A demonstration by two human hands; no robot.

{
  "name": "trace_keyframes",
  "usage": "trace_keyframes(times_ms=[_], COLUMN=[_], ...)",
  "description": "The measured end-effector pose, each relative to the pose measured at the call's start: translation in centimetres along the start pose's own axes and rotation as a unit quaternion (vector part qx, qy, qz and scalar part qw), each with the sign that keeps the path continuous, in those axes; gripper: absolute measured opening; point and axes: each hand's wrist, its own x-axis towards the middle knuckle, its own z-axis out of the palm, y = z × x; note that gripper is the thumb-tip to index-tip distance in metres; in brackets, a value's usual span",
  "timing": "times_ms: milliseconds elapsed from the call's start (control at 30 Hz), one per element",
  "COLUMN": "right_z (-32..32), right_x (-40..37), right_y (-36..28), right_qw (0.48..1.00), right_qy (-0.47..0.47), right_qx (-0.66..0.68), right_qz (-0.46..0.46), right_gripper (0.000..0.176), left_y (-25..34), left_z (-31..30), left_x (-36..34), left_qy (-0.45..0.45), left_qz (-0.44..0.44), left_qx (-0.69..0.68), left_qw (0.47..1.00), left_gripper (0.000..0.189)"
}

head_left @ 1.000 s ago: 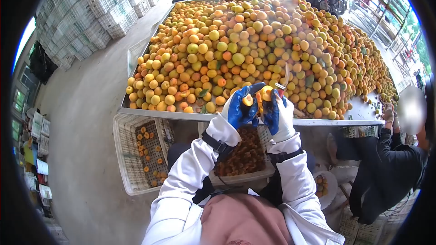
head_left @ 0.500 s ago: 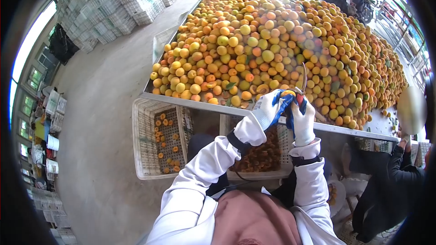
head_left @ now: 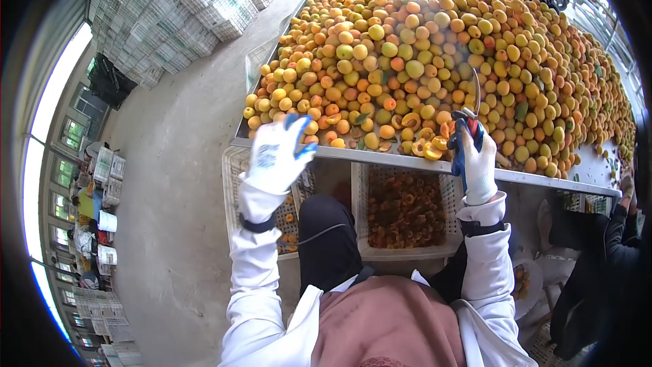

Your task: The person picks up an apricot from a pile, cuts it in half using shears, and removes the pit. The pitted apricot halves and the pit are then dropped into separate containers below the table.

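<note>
My left hand (head_left: 275, 153), in a white glove with blue fingers, is over the table's front left edge. Its fingers are apart, and I see nothing in them. Below it stands a white crate (head_left: 233, 183) with some cut apricot pieces. My right hand (head_left: 477, 156), gloved alike, is closed around a cutting tool (head_left: 476, 98) with a thin curved blade pointing up and a bit of red near its base. Cut apricot halves (head_left: 430, 149) lie on the table edge just left of that hand. A large heap of whole apricots (head_left: 421, 61) covers the table.
Under the metal table edge (head_left: 380, 157) a second white crate (head_left: 401, 253) holds many dark apricot pieces. Another person's dark sleeve (head_left: 614, 238) is at the right. Others sit beyond the table. Stacked crates (head_left: 170, 13) stand at the back left.
My left hand has left the apricot and the tool, moved left and opened. My right hand still grips the tool. The view has shifted, and cut halves now show on the table edge.
</note>
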Motion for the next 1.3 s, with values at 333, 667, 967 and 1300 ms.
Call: trace_keyframes(times_ms=[333, 667, 967, 1300], right_z=[-0.1, -0.5, -0.1, 1.9], right_x=[-0.1, -0.9, -1.1, -2.6], right_y=[0.9, -0.1, 0.8, 1.5], right_qw=[0.987, 0.984, 0.977, 0.973], right_qy=[0.016, -0.022, -0.009, -0.103], right_qx=[-0.095, -0.153, -0.151, -0.170], right_qz=[-0.130, -0.088, -0.152, -0.118], right_gripper=[0.028, 0.027, 0.017, 0.015], left_y=[9.5, 10.0, 7.7, 11.2], left_z=[11.1, 14.4, 14.7, 7.8], left_x=[11.4, 11.0, 11.0, 10.4], left_qy=[-0.353, -0.384, -0.266, -0.075], left_qz=[0.085, -0.016, -0.212, -0.125], left_qx=[-0.060, -0.089, -0.668, -0.907], left_qw=[0.930, 0.919, 0.662, 0.395], left_gripper=[0.032, 0.060, 0.036, 0.046])
